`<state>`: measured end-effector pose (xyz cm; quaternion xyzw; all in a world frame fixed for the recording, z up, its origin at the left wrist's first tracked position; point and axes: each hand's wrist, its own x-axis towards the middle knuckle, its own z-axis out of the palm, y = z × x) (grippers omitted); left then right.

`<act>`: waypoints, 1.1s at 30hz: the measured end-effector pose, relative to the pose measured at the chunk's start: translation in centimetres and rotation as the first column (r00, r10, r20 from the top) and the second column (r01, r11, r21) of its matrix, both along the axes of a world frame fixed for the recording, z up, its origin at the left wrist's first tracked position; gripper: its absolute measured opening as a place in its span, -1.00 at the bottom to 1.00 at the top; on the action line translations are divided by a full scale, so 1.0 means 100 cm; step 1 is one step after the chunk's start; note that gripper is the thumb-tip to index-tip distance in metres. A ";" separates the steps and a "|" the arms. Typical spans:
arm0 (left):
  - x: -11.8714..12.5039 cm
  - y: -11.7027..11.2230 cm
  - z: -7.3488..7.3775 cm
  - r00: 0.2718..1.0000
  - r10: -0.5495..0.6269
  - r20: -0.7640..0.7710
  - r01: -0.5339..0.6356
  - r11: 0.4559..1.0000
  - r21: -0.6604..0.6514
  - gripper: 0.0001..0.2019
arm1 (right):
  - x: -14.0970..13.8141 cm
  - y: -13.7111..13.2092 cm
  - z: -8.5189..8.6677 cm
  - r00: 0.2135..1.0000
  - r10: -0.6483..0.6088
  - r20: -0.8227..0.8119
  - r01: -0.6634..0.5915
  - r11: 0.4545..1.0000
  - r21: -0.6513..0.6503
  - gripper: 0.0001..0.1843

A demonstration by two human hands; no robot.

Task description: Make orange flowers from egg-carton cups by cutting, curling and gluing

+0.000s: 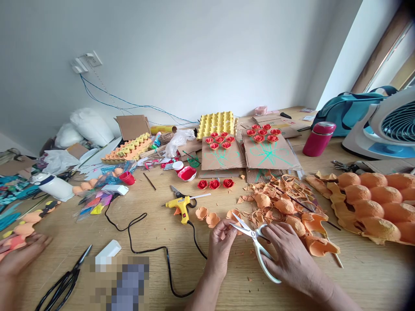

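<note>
My right hand has its fingers through the handles of white-handled scissors, whose blades are parted and point to the upper left. My left hand is closed in a pinch at the blade tips, on an orange egg-carton piece mostly hidden by fingers and blades. Just beyond lie orange cup-shaped carton flowers. To the right spreads a heap of orange carton scraps with cut cups among them. A yellow glue gun rests to the left, over dark-handled scissors.
Another person's hand holds a painted carton strip at far left, near black scissors. Red flowers lie before cardboard panels. Egg trays, a magenta flask and a fan stand right. A black cord crosses the table.
</note>
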<state>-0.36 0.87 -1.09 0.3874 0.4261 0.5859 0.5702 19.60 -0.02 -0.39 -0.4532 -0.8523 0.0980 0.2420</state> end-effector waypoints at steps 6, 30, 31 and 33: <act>0.000 -0.001 0.003 0.999 -0.031 -0.012 0.031 0.999 0.011 -0.75 | -0.001 0.000 -0.001 1.000 0.010 -0.006 -0.010 1.000 -0.015 -0.91; 0.005 -0.005 0.011 0.991 -0.126 -0.042 0.127 0.992 0.024 -0.71 | 0.000 -0.003 -0.001 0.995 0.065 -0.080 -0.065 0.998 0.001 -0.74; 0.004 -0.005 0.010 0.991 -0.129 -0.043 0.130 0.991 0.023 -0.71 | 0.000 -0.003 -0.001 0.994 0.069 -0.088 -0.069 0.998 0.007 -0.75; 0.004 -0.005 0.010 0.989 -0.138 -0.047 0.139 0.990 0.024 -0.71 | 0.000 -0.003 -0.001 0.993 0.076 -0.094 -0.075 0.997 0.010 -0.77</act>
